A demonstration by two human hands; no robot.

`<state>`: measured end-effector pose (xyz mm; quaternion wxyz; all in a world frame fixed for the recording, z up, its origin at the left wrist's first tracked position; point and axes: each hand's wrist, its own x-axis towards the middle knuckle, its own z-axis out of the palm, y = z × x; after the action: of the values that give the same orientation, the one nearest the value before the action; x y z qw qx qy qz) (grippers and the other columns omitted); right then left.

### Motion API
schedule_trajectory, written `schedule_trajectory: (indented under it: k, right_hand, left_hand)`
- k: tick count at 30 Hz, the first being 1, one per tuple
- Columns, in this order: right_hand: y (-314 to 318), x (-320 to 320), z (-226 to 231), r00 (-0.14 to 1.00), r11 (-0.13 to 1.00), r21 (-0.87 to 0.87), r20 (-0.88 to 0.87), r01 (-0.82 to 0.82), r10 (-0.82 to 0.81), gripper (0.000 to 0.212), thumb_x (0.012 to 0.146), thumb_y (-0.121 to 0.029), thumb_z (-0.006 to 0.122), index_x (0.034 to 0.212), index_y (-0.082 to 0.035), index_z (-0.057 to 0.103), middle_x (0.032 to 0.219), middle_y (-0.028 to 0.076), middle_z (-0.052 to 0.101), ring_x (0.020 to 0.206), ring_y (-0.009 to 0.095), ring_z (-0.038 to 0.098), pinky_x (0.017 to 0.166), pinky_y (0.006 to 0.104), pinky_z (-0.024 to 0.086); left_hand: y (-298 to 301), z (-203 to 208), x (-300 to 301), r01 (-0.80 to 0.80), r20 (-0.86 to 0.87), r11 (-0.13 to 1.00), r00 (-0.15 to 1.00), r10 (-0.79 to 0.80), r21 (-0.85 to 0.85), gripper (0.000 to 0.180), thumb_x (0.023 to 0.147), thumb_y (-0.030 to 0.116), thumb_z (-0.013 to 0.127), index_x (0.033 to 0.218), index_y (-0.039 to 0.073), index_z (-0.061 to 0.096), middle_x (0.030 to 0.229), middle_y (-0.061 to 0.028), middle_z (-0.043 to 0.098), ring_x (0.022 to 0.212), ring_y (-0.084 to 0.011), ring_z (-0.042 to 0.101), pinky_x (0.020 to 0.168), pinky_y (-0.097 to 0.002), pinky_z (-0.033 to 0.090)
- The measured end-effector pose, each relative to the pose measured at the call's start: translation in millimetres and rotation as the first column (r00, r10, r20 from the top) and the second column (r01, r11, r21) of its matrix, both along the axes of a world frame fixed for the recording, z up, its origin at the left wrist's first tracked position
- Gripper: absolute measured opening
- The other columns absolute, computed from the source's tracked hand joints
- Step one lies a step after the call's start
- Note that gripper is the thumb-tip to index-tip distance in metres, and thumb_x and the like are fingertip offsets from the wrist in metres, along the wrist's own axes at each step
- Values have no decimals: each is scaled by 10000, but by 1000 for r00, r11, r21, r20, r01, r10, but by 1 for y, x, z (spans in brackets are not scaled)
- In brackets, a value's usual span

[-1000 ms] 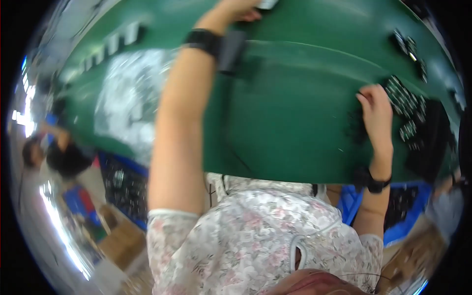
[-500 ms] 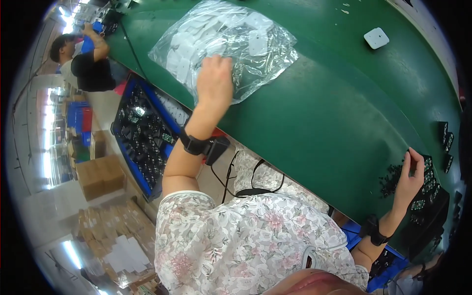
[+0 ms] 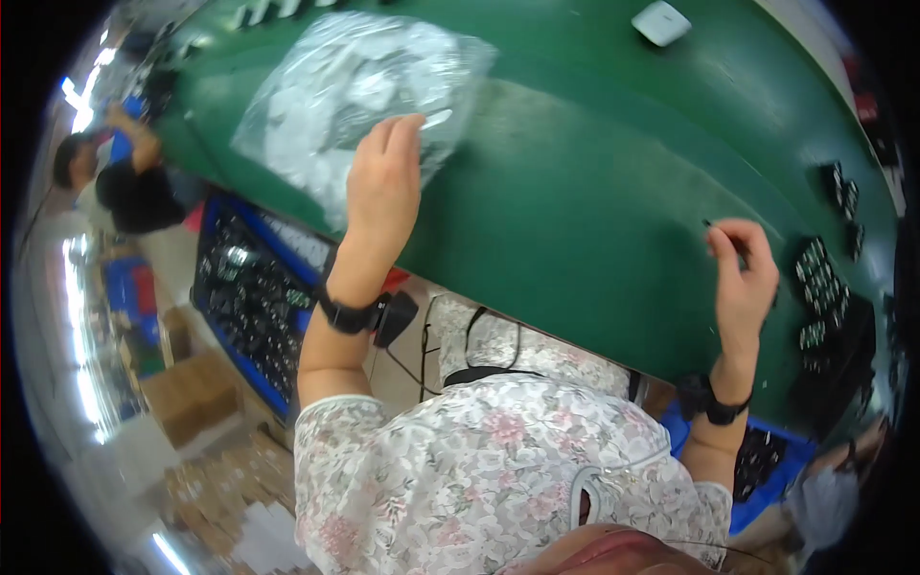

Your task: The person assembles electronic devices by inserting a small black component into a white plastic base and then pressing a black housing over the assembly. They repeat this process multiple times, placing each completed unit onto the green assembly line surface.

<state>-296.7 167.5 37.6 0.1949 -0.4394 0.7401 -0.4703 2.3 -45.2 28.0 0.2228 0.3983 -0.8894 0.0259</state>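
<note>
The clear plastic bag (image 3: 450,67) of whitish parts lies on the green tabletop (image 3: 575,192). The left hand (image 3: 385,182) is over the bag's near right part, its fingers together and bent a little. A white sliver shows right at those fingertips; whether this grip holds it or it belongs to the bag's contents, I cannot tell.

Well to the right of the bag, the right hand (image 3: 746,273) has its grip closed, thumb against forefinger, with a small black piece (image 3: 708,223) pinched at the tips and poking out past them.

Farther right of the bag than that hand sits a cluster of black parts (image 3: 821,287) with pale markings, too small to read. A white square item (image 3: 661,23) also lies right of the bag. Any marks on the bag or its contents are too blurred to make out.
</note>
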Motion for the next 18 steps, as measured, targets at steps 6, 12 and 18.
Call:
schedule_trajectory:
  k: [6,12,18]
  right_hand:
    - [-20,15,5,989,992,-105,125,-72,85,66,888,-13,606,947,17,611,848,22,596,773,81,559,721,202,438]
    - [-19,13,-13,918,985,-158,397,62,6,64,876,-37,640,905,11,610,855,-9,556,759,52,505,698,186,392]
    - [-20,10,-14,995,989,-130,75,71,-62,57,854,-38,661,854,0,619,802,-6,515,694,58,433,619,200,342]
  left_hand:
    - [50,8,-102,491,-570,614,818,-80,618,243,858,52,645,1096,13,618,849,-126,657,587,-159,613,564,-289,503]
    - [67,-10,-165,553,-544,257,832,-113,793,199,861,79,649,1021,-33,613,787,-115,660,602,-136,612,566,-265,490]
    - [69,-12,-160,586,-569,-110,808,150,803,213,924,72,584,1088,-64,585,865,-106,670,743,-130,647,714,-245,527]
